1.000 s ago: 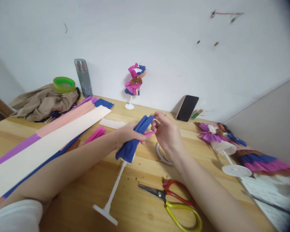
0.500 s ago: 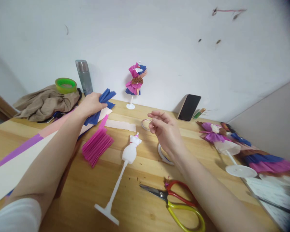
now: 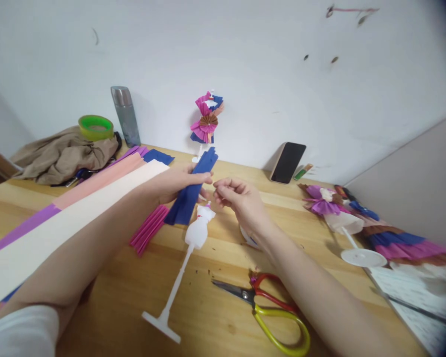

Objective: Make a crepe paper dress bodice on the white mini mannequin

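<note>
My left hand (image 3: 188, 181) grips a folded piece of blue crepe paper (image 3: 188, 201) above the table's middle. Just to its right, my right hand (image 3: 241, 196) is closed in a pinch; anything between its fingertips is too small to make out. Below the hands lies a small white mannequin (image 3: 197, 233) on a stand, with a red line round its neck. Pleated pink crepe paper (image 3: 148, 230) rests left of it, partly covered by my left arm and the blue paper. Scissors (image 3: 247, 295) with one red and one yellow handle lie nearer me.
Long paper strips (image 3: 96, 181) stretch across the left side. A green tape roll (image 3: 95, 128) sits on brown cloth (image 3: 55, 156) beside a flask (image 3: 125, 116). A dressed mannequin (image 3: 208, 121) stands at the wall, a phone (image 3: 288, 162) leans there, and paper dresses (image 3: 405, 243) lie right.
My left hand has brought the blue crepe paper from the back left to the middle, near my right hand. My right hand's fingers have closed into a pinch.
</note>
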The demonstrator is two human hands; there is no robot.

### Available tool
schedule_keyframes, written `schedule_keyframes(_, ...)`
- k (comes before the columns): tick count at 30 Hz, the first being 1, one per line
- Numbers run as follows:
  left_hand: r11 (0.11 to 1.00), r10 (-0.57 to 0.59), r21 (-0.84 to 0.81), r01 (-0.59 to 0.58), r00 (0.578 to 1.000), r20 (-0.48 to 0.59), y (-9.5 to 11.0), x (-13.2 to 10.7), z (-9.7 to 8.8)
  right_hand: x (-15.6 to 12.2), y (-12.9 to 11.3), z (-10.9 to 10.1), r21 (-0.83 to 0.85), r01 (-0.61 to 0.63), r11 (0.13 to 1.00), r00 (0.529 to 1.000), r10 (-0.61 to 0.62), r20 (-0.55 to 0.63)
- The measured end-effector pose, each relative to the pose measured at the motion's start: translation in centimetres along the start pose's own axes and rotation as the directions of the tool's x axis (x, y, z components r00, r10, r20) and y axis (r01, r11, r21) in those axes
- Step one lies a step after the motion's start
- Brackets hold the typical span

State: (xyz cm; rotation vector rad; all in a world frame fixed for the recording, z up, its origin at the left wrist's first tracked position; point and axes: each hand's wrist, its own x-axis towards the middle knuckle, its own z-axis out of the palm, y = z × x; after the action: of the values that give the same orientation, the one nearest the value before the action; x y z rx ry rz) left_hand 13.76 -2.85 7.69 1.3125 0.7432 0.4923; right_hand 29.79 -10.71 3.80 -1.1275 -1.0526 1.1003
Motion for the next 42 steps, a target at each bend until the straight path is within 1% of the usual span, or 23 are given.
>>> schedule_keyframes(3,0.997,0.073,-0.007,-0.075,0.986,-0.151,0.2,-0.3,0.7,-0.2,0.2,0.6,0.027,-0.025,0.999,0.996,0.023,0.085)
schedule_keyframes(5,0.995,0.092,-0.016,-0.097,0.979,-0.184,-0.4,-0.5,2.1,-0.4,0.7,1.3,0.055,-0.038,0.998,0.985,0.028,0.17)
schedule_keyframes(8,0.997,0.072,0.027,-0.069,0.992,-0.103,-0.8,-1.0,3.7,-0.6,1.5,1.8,0.08,-0.067,0.995,0.979,0.05,0.198)
schedule_keyframes(10,0.971,0.134,0.202,-0.129,0.991,-0.014,-0.2,-1.6,3.5,-0.6,1.5,1.5,0.092,-0.08,0.993,0.982,0.062,0.179)
schedule_keyframes(11,0.92,0.178,0.349,-0.18,0.983,0.039,0.5,-1.9,2.9,-0.5,1.3,1.3,0.099,-0.078,0.992,0.984,0.06,0.17)
schedule_keyframes(12,0.823,0.224,0.521,-0.226,0.972,0.067,1.1,-2.2,2.0,-0.5,1.0,0.9,0.105,-0.073,0.992,0.985,0.056,0.163)
schedule_keyframes(13,0.693,0.224,0.693,-0.199,0.973,0.056,1.7,-2.5,0.9,-0.4,0.5,0.6,0.109,-0.063,0.992,0.988,0.047,0.149)
schedule_keyframes(15,0.349,0.195,0.937,0.016,0.977,-0.089,2.2,-3.0,-1.4,-0.4,-0.7,-0.1,0.104,-0.045,0.994,0.993,0.033,0.11)
schedule_keyframes(16,0.167,0.188,0.975,0.147,0.966,-0.178,1.9,-3.2,-2.3,-0.4,-1.2,-0.4,0.1,-0.038,0.994,0.995,0.028,0.092)
schedule_keyframes(17,0.024,0.162,0.973,0.229,0.96,-0.23,1.4,-3.5,-3.0,-0.5,-1.8,-0.6,0.099,-0.026,0.995,0.997,0.019,0.076)
schedule_keyframes(18,-0.065,0.129,0.962,0.265,0.958,-0.255,0.5,-3.8,-3.5,-0.5,-2.3,-0.8,0.101,-0.007,0.995,0.998,0.001,0.059)
schedule_keyframes(19,-0.119,0.086,0.956,0.268,0.962,-0.259,-0.5,-4.1,-3.7,-0.6,-2.7,-1.0,0.104,0.015,0.995,0.999,-0.02,0.044)
schedule_keyframes(20,-0.146,0.032,0.963,0.226,0.974,-0.224,-1.6,-4.5,-3.8,-0.7,-3.1,-1.1,0.108,0.037,0.994,0.999,-0.04,0.033)
schedule_keyframes(23,-0.177,-0.054,0.977,0.119,0.99,-0.131,-4.4,-5.8,-4.0,-1.1,-4.0,-1.4,0.123,0.08,0.989,0.996,-0.082,0.016)
schedule_keyframes(26,-0.291,0.05,0.942,0.166,0.986,-0.158,-5.2,-6.5,-4.6,-1.7,-4.7,-1.5,0.127,0.112,0.986,0.993,-0.114,0.007)
schedule_keyframes(29,-0.414,0.224,0.875,0.25,0.96,-0.168,-4.5,-6.7,-4.7,-2.2,-5.3,-1.5,0.121,0.142,0.983,0.99,-0.142,-0.007)
schedule_keyframes(31,-0.386,0.232,0.899,0.208,0.965,-0.123,-3.9,-7.0,-3.7,-2.4,-5.5,-1.4,0.12,0.14,0.983,0.99,-0.141,-0.005)
schedule_keyframes(32,-0.321,0.194,0.933,0.161,0.976,-0.102,-3.8,-7.2,-3.0,-2.5,-5.5,-1.3,0.121,0.136,0.983,0.991,-0.137,-0.002)
schedule_keyframes(33,-0.229,0.129,0.968,0.107,0.989,-0.079,-3.9,-7.5,-2.0,-2.6,-5.5,-1.3,0.122,0.132,0.984,0.991,-0.133,0.0)
schedule_keyframes(35,-0.021,0.012,0.997,0.07,0.997,-0.07,-4.4,-7.9,0.0,-2.7,-5.5,-1.1,0.126,0.132,0.983,0.991,-0.134,0.0)
schedule_keyframes(37,0.111,-0.056,0.993,0.045,0.998,-0.039,-5.2,-8.1,1.8,-2.8,-5.5,-1.0,0.124,0.137,0.983,0.99,-0.138,-0.001)
schedule_keyframes(39,0.191,-0.095,0.981,0.018,0.996,0.001,-6.0,-7.9,2.8,-3.0,-5.5,-0.8,0.11,0.137,0.984,0.99,-0.139,0.01)
schedule_keyframes(42,0.293,-0.1,0.956,0.024,0.995,0.006,-6.4,-7.5,2.8,-3.1,-5.6,-0.7,0.095,0.138,0.986,0.99,-0.14,0.02)
